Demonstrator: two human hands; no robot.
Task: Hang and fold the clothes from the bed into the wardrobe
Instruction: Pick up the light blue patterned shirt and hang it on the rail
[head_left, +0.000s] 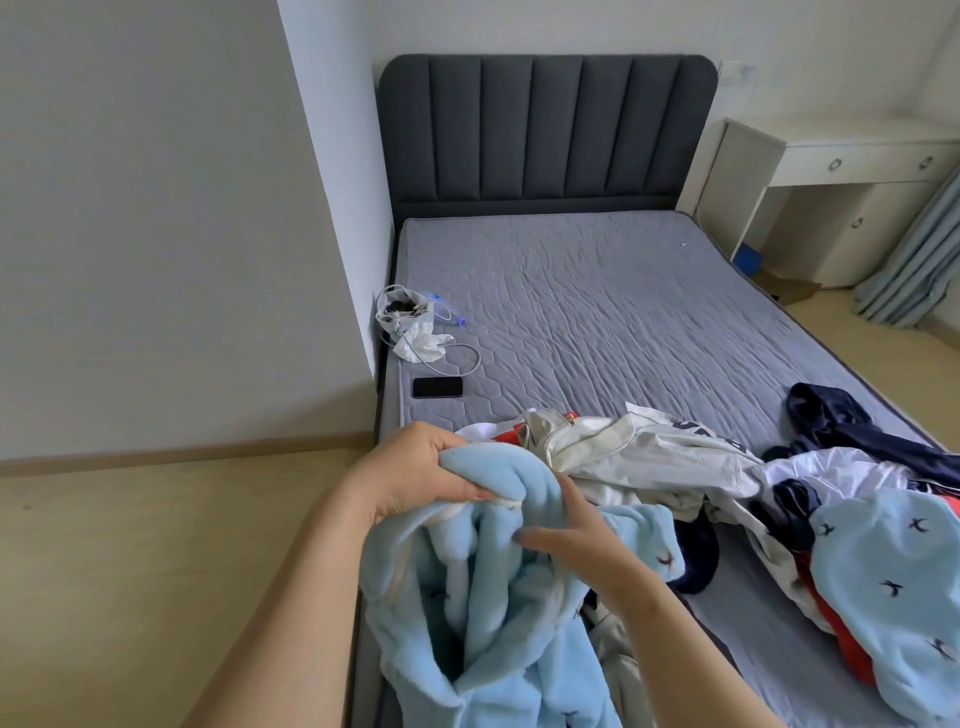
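The blue fleece (483, 597) is gripped at its top by the left hand (415, 473), pinched by the right hand (576, 535), and hung lengthwise downward.

the pale blue fleece garment (493, 597) is showing a thick, fuzzy, matt pile; the beige jacket (649, 457) is looking like thin, smooth woven cloth; the mattress cover (597, 291) is showing grey quilted matt fabric; the headboard (545, 130) is wearing dark coarse upholstery; the phone (437, 387) is gleaming glossy black; the floor (130, 545) is looking like smooth pale wood

Blue fleece (483, 597) in left hand (415, 470)
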